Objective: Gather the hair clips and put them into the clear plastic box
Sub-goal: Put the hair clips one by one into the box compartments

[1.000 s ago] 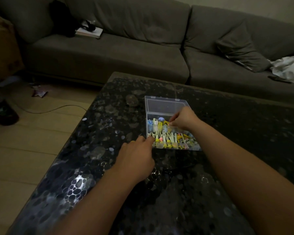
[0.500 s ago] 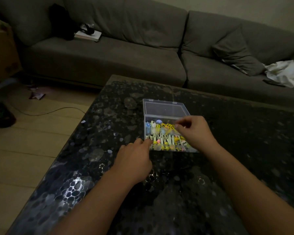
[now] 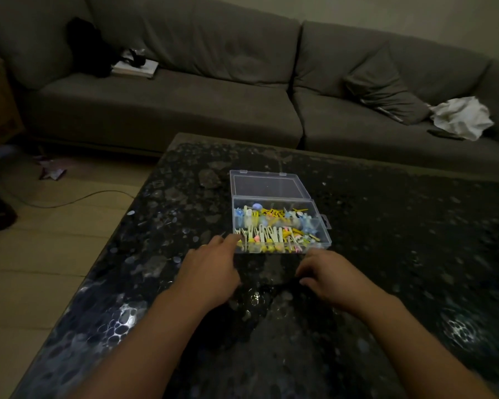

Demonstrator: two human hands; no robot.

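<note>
Resting on the tabletop (image 3: 415,254) just in front of the clear plastic box (image 3: 324,226), the right hand (image 3: 337,279) has come back out of the box, where half a second ago its fingers were pinched together over the hair clips (image 3: 271,230). Its grip now holds nothing: the fingers are loosely bent and point left toward the other hand, the thumb is tucked low, and the fingertips lie near the box's front wall without clearly touching it. The left hand (image 3: 211,269) has hardly moved between frames. It lies palm down with its fingers relaxed and a little spread, and its forefinger reaches to the front left corner of the box; whether the tip actually presses the plastic is hard to tell in the dim light. Both forearms run in from the lower edge of the view, and the hands are apart with a bare patch of dark tabletop between them.

The box sits open near the middle of the tabletop, its lid laid back flat on the far side. The clips, yellow, white, pale blue and pink, are heaped inside it, thickest along the front wall. Beyond the tabletop stands a grey sofa (image 3: 185,105) with a cushion (image 3: 386,90), a white cloth (image 3: 461,116) and a book (image 3: 136,69) on its seat.
</note>
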